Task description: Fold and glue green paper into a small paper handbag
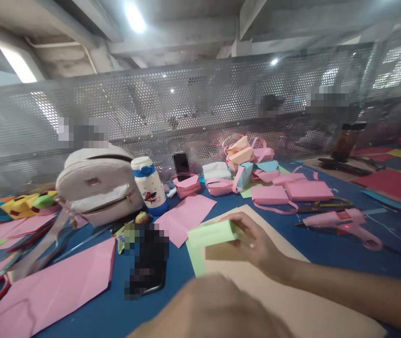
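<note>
My right hand (260, 244) grips one end of a light green folded paper box (212, 233), thumb and fingers closed about it. Beneath the box lie a flat light green sheet (194, 257) and a large beige sheet (292, 303). Close to the camera, at the bottom middle, my left hand (218, 307) is a blurred shape with its fingers hidden. Behind the right hand are pink folded paper boxes (308, 191), one with a paper strap. A pink glue gun (341, 223) with a small red light lies to the right.
A white backpack (98, 188) and a white-and-blue bottle (149, 188) stand at the back left. A phone (151, 263) lies left of my hands, near pink paper sheets (59, 281). Scissors (334, 203) lie behind the glue gun. A perforated metal partition (200, 103) borders the blue table.
</note>
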Motion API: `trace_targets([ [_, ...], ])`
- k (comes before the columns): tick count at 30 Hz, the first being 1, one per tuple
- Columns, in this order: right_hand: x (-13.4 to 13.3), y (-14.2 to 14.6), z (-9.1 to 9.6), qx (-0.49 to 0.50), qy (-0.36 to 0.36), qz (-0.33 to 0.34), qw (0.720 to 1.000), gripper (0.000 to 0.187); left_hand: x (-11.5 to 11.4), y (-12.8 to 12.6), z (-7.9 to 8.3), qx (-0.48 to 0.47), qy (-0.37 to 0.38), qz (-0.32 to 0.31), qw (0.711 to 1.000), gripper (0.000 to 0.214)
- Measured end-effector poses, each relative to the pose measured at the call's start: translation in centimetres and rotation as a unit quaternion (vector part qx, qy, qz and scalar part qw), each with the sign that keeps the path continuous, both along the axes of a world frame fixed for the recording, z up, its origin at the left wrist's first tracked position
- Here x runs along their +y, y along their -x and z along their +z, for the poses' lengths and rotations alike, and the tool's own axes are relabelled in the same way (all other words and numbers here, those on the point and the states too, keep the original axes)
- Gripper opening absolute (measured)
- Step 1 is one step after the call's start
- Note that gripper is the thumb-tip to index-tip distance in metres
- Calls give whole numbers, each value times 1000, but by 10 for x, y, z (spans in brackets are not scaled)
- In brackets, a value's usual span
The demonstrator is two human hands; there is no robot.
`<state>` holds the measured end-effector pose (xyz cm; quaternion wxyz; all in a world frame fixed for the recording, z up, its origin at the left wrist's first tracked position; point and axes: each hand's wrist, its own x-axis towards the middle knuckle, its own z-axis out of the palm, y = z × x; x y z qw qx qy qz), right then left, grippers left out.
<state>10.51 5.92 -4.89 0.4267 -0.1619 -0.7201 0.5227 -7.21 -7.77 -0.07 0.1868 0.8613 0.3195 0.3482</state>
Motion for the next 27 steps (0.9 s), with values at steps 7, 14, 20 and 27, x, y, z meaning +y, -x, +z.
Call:
trace_targets([
  [7, -5, -2, 8, 61, 52, 62, 995, 24, 53, 36, 2, -212, 6, 310, 927, 32],
  [14, -6, -5, 10, 25, 21, 104, 994, 29, 54, 25, -23, -227, 151, 227, 935, 34],
  [20, -7, -9, 11, -48, -47, 68, 995, 50, 49, 15, -25, -219, 158, 233, 934, 39],
  [27, -7, -8, 13, -117, -147, 3, 982, 69, 43, 16, -26, -201, 128, 216, 947, 44],
])
